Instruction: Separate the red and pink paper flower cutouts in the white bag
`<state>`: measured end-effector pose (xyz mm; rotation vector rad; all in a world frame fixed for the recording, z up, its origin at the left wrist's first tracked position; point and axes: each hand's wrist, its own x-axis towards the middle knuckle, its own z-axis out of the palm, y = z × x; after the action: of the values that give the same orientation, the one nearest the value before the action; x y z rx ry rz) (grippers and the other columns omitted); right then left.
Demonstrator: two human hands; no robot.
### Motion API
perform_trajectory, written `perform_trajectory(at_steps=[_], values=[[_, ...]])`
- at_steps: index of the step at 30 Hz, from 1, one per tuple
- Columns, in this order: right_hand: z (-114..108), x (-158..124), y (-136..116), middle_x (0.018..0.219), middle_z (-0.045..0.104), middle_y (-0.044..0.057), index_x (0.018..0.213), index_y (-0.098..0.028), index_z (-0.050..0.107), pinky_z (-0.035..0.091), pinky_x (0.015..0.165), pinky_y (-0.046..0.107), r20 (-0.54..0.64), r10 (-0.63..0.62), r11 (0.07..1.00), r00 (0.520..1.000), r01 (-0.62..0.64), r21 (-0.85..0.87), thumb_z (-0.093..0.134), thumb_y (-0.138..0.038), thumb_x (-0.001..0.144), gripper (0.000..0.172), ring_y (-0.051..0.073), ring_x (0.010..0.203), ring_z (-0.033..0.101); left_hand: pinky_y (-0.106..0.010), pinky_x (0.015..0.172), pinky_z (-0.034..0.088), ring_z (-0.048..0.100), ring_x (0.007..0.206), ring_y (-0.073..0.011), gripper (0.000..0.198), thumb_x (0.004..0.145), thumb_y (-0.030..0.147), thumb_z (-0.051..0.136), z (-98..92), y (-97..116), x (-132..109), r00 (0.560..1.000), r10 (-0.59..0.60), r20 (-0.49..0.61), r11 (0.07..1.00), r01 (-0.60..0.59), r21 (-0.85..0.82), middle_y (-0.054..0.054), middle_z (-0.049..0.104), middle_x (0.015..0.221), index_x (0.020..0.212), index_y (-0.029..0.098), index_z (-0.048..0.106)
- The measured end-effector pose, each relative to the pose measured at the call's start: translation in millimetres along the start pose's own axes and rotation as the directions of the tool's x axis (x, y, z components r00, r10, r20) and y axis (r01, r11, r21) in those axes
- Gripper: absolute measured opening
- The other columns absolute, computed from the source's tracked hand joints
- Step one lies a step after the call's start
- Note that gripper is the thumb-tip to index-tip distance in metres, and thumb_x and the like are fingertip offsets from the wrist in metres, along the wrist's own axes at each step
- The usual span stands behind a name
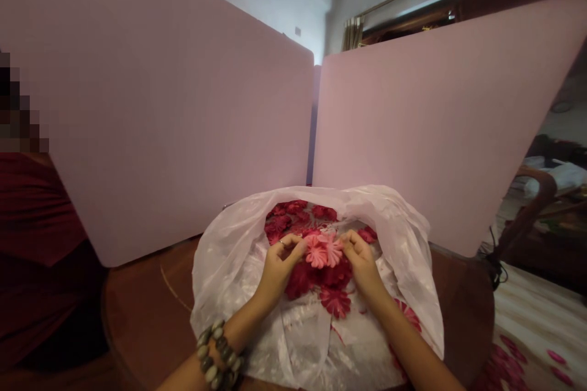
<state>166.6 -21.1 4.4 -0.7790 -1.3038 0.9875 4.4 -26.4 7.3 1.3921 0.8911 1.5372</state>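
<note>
My left hand (279,264), with a ring on one finger, pinches the edge of a pink artificial flower (315,252). A second, paler pink artificial flower (332,248) overlaps it on the right, pinched at its outer edge by my right hand (362,261). Whether the two flowers are joined cannot be made out. Both are held over the mouth of a white plastic bag (229,262). Inside the bag lie several dark red flowers (334,300), partly hidden behind my hands. Another red flower (408,314) shows beside my right forearm.
The bag rests on a round brown wooden table (151,293). Pink panels, one left (183,103) and one right (426,134), stand behind it. A person in a dark red top (36,207) is at far left. Pink petals (504,366) lie on the floor at right, near a wooden chair (541,186).
</note>
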Motion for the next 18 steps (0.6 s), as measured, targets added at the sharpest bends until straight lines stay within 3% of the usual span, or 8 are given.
perform_trajectory(at_steps=[5, 10, 14, 18], values=[[-8.1, 4.6, -2.3, 0.059, 0.046, -0.004, 0.062, -0.02, 0.048, 0.036, 0.055, 0.025, -0.139, -0.036, 0.999, 0.99, 0.031, -0.032, 0.062, -0.054, 0.074, 0.038, 0.013, 0.056, 0.042, -0.025, 0.063, 0.042, 0.051, 0.062, -0.0135, 0.019, 0.064, 0.032, 0.071, 0.8, -1.6, 4.7, 0.995, 0.064, -0.075, 0.997, -0.06, 0.053, 0.002, 0.056, 0.063, 0.065, 0.017, 0.059], [-11.7, 6.7, -5.4, 0.082, 0.064, 0.004, 0.081, -0.02, 0.063, 0.044, 0.074, 0.031, -0.185, -0.107, 0.989, 0.977, 0.086, -0.117, 0.071, -0.038, 0.067, 0.025, 0.021, 0.08, 0.058, -0.024, 0.064, 0.043, 0.054, 0.065, -0.0145, 0.013, 0.064, 0.027, 0.067, -0.1, -4.9, 6.7, 0.993, 0.092, -0.068, 0.993, -0.087, 0.078, 0.001, 0.057, 0.066, 0.068, 0.018, 0.058], [-7.5, 4.1, -8.9, 0.088, 0.069, 0.006, 0.082, -0.021, 0.068, 0.045, 0.076, 0.033, -0.11, -0.204, 0.953, 0.973, 0.171, -0.25, 0.065, -0.036, 0.074, 0.018, 0.022, 0.084, 0.06, -0.025, 0.066, 0.046, 0.057, 0.068, -0.0155, 0.011, 0.067, 0.027, 0.066, 1.0, -6.5, 5.2, 0.995, 0.095, -0.019, 0.99, -0.092, 0.109, 0.0, 0.061, 0.069, 0.07, 0.018, 0.061], [2.4, -3.8, -9.0, 0.069, 0.067, 0.004, 0.07, -0.019, 0.067, 0.044, 0.06, 0.029, 0.028, -0.11, 0.945, 0.993, 0.114, -0.307, 0.068, -0.039, 0.072, 0.019, 0.019, 0.065, 0.058, -0.028, 0.071, 0.049, 0.061, 0.075, -0.0183, 0.01, 0.071, 0.027, 0.064, 2.4, -6.4, 1.3, 0.989, 0.138, 0.049, 0.968, -0.145, 0.204, -0.004, 0.066, 0.078, 0.076, 0.018, 0.065]])
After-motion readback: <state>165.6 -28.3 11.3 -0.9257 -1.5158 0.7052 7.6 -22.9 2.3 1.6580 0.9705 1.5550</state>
